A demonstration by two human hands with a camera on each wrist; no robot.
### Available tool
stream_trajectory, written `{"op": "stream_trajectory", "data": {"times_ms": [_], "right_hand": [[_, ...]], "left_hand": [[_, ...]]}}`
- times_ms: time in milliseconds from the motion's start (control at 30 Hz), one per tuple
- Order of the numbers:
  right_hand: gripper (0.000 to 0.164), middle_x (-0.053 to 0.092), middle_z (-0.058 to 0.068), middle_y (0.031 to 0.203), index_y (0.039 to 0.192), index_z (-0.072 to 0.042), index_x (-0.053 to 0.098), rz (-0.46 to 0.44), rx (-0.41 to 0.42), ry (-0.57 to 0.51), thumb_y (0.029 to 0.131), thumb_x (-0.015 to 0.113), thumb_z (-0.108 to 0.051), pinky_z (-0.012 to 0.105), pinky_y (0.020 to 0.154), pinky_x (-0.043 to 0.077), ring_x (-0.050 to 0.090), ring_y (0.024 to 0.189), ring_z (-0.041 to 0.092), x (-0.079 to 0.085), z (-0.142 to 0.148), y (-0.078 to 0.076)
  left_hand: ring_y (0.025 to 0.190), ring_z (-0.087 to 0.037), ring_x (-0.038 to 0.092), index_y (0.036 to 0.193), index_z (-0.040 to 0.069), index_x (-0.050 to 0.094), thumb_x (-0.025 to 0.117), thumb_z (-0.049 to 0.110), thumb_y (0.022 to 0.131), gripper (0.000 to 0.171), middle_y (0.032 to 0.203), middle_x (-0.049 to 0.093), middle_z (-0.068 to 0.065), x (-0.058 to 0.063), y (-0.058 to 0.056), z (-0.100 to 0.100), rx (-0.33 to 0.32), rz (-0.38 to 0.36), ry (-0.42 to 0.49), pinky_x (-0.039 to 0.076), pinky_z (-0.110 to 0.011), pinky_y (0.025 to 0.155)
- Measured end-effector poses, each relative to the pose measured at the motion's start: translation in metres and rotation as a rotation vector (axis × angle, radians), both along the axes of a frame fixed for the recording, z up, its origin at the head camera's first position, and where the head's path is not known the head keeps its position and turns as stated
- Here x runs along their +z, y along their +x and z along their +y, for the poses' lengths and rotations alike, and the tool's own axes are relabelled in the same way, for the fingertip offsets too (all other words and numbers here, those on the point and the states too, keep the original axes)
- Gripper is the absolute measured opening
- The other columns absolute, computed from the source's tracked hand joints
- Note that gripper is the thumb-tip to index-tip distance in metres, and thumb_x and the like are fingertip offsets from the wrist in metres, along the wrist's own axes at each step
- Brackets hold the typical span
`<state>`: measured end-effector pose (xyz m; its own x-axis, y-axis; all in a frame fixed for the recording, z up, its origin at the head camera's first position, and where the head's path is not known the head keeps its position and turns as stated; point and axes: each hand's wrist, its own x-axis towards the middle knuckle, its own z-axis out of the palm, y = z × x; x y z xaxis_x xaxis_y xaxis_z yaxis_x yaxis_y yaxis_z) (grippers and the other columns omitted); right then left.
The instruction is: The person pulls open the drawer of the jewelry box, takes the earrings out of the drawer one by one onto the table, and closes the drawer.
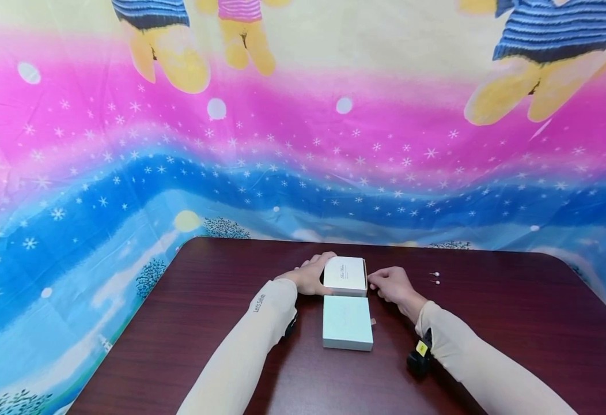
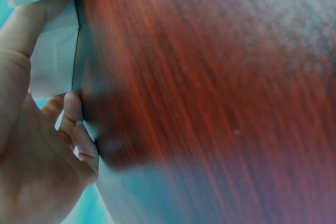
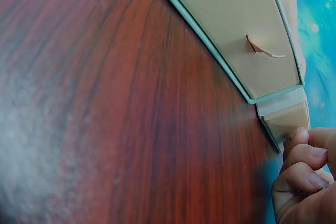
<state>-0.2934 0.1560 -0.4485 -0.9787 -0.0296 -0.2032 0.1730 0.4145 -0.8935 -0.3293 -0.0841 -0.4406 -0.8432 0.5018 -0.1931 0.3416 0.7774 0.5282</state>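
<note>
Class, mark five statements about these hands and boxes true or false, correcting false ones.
1. A pale green box and a white box are on the table. True.
2. The left hand grips the white box. True.
3. The pale green box lies beyond the white box. False: it is nearer.
4. Two small white-tipped pieces lie to the right of the right hand. True.
5. The right hand's fingers are all straight. False: they are curled.
</note>
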Motion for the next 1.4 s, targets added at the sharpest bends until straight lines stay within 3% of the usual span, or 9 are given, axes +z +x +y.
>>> {"op": "stream_trajectory", "data": {"times_ms": [200, 667, 1400], "right_hand": [[0.029, 0.061, -0.001, 0.071, 0.117, 0.007, 0.07, -0.009, 0.007, -0.006, 0.102, 0.053, -0.012, 0.026, 0.053, 0.037, 0.044, 0.054, 0.01, 0.0006, -0.0016, -0.0004], [0.026, 0.062, -0.001, 0.073, 0.111, 0.004, 0.071, -0.013, -0.004, 0.019, 0.102, 0.055, -0.015, 0.027, 0.056, 0.039, 0.047, 0.059, 0.012, -0.0013, -0.004, -0.0008], [0.029, 0.06, -0.001, 0.072, 0.117, 0.004, 0.07, -0.025, -0.003, 0.012, 0.103, 0.053, -0.015, 0.027, 0.054, 0.036, 0.043, 0.055, 0.011, -0.0044, -0.0036, -0.002]], "left_hand": [[0.138, -0.031, 0.039, 0.16, 0.022, 0.018, 0.077, 0.036, 0.089, 0.093, 0.157, 0.035, -0.01, 0.0059, 0.0046, -0.0018, -0.009, 0.004, 0.015, 0.029, -0.056, 0.114], [0.137, -0.03, 0.039, 0.16, 0.022, 0.018, 0.077, 0.035, 0.089, 0.093, 0.156, 0.035, -0.01, 0.0062, 0.0057, -0.0012, -0.004, 0.0, 0.028, 0.03, -0.055, 0.114], [0.14, -0.031, 0.037, 0.161, 0.023, 0.016, 0.075, 0.034, 0.09, 0.093, 0.16, 0.032, -0.01, 0.0053, 0.0059, -0.0006, -0.004, -0.003, 0.016, 0.029, -0.056, 0.115]]}}
